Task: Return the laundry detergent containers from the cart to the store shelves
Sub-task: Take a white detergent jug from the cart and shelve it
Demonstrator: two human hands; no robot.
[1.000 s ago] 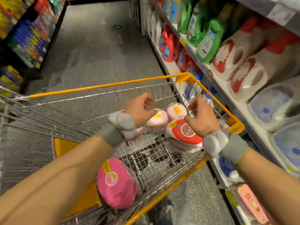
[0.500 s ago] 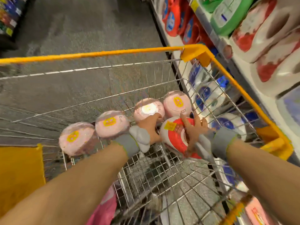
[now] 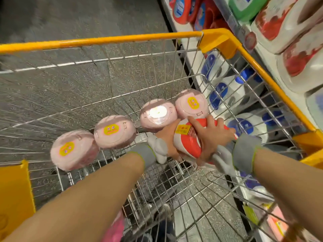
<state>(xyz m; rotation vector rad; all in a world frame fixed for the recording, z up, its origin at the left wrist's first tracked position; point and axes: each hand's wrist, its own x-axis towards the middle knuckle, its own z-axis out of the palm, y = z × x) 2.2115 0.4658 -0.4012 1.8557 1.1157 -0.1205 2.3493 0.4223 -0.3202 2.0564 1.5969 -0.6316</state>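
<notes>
Both hands on a glossy red-and-white jug point(image 3: 189, 143) inside the wire cart point(image 3: 248, 55): right hand point(image 3: 212, 137) spread over its top, left hand point(image 3: 168, 138) gripping its side, fingers hidden. Beside it, four round pink tubs point(image 3: 158, 115) with yellow stickers, print unreadable.

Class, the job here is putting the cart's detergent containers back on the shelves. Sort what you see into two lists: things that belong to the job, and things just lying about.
Belong to the job:
- red-and-white container, gripped by left hand and right hand
- four pink round containers
- cart
- shelves

Just lying about:
- stocked red jugs
- blue-capped white bottles
- floor
</notes>
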